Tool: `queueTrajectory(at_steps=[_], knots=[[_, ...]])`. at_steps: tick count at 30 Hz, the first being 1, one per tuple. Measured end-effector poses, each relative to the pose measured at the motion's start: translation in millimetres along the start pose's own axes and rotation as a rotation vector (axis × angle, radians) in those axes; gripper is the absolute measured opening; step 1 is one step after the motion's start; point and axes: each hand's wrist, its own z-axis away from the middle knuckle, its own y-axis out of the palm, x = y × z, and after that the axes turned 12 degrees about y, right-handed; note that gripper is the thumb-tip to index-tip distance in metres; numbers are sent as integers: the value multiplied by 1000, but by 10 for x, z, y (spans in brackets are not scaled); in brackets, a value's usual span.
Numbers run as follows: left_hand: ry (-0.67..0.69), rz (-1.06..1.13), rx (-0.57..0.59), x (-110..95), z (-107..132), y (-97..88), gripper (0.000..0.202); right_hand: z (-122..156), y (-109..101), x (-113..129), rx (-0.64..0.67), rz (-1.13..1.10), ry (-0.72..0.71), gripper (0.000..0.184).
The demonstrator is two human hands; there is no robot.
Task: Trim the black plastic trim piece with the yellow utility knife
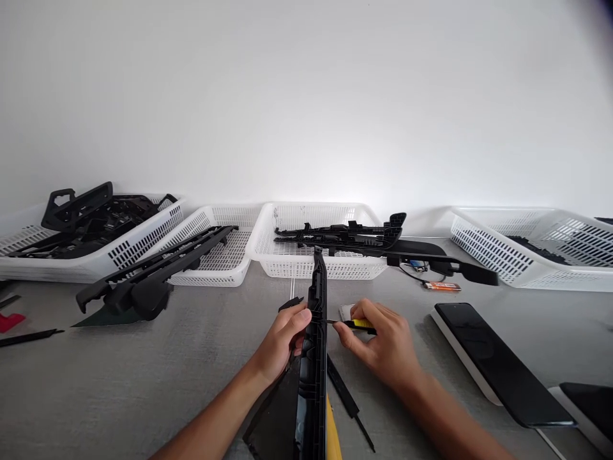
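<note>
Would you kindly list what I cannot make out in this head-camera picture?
All in the head view:
Black plastic strip: near end cut off by the bottom edge.
Yellow-and-black tool: rear end hidden by the right hand; tip contact too small to tell.
Orange label: lettering too small to read.

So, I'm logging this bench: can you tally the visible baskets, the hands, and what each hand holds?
Baskets: 4
Hands, left hand and right hand: 2
Black part, left: 1
Yellow tool, right: 1
Total: 8
</note>
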Motion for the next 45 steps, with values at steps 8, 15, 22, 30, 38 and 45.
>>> queueTrajectory(at_steps=[8, 15, 22, 30, 38, 45], knots=[[-38, -35, -48, 28, 4, -43, 62, -5, 15, 3, 2, -35, -14, 37], [-31, -37, -22, 31, 11, -63, 68, 3, 23, 42, 38, -96, -48, 31], [-51, -31, -1, -6, 22, -79, 67, 2, 33, 49, 33, -124, -52, 30], [-66, -10, -21, 19, 34, -91, 70, -2, 40, 54, 39, -152, -47, 30], [-92, -106, -50, 50, 23, -96, 73, -9, 18, 65, 31, -147, -40, 30], [-90, -111, -44, 58, 29, -97, 75, 1, 17, 79, 15, -133, -29, 31]])
